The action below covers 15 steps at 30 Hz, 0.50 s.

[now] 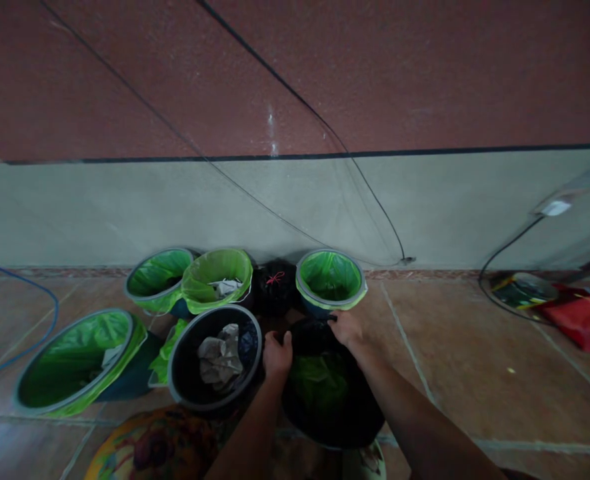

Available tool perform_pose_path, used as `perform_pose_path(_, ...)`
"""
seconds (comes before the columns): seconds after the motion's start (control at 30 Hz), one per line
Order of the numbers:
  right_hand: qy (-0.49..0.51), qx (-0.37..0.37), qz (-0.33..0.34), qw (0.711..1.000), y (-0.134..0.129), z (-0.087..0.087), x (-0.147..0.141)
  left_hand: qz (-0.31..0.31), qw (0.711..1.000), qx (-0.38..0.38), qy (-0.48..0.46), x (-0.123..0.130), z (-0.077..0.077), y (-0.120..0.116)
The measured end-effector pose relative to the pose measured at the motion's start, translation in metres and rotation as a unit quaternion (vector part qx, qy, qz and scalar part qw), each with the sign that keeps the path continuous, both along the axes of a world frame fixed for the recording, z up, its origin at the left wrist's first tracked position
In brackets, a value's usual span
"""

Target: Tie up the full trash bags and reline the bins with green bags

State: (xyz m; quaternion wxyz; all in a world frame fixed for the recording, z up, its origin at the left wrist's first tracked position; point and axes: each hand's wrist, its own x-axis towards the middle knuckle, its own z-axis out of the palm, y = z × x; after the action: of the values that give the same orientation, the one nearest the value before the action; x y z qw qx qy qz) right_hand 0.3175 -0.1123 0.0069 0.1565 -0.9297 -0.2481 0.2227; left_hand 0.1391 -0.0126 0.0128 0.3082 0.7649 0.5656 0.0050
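Observation:
Both hands are at a wide-mouthed black plastic bag with crumpled green plastic inside it. I cannot tell whether a bin stands under the bag. My left hand is closed at its left edge, thumb up, beside a grey-rimmed black bin. Crumpled pale waste lies in that bin. With bent fingers my right hand grips the bag's far edge. Just beyond it stands a bin with a green liner. A knotted black bag with a red tie sits behind my left hand.
More green-lined bins stand at the left: one large and tilted-looking, two by the wall. A patterned round cloth item is at the bottom. Cables hang down the wall; a blue hose lies left. Red bag at right.

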Motion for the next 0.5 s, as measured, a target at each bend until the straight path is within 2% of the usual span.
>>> perform_pose_path(0.07,-0.001,0.013,-0.003,1.000,0.000,0.000,-0.001,-0.047,0.998,-0.029,0.030,-0.001,0.000,0.007)
perform_pose_path(0.13,0.002,0.056,-0.025,0.998,-0.002,0.001,-0.001,-0.084,0.995,-0.029,0.040,-0.002,0.004,0.012)
perform_pose_path(0.23,0.003,0.128,-0.069,0.989,-0.011,0.001,0.000,-0.074,0.997,0.017,0.006,-0.005,0.011,0.015)
perform_pose_path(0.3,-0.004,0.148,-0.089,0.985,-0.021,0.002,0.000,-0.050,0.997,0.059,-0.023,-0.010,0.013,0.014)
perform_pose_path(0.4,-0.019,0.112,-0.088,0.990,-0.038,0.006,-0.005,-0.025,0.995,0.084,-0.042,-0.020,0.013,0.012)
perform_pose_path(0.5,-0.042,0.015,-0.085,0.995,-0.053,0.011,-0.014,-0.047,0.997,0.061,-0.010,-0.029,0.012,0.011)
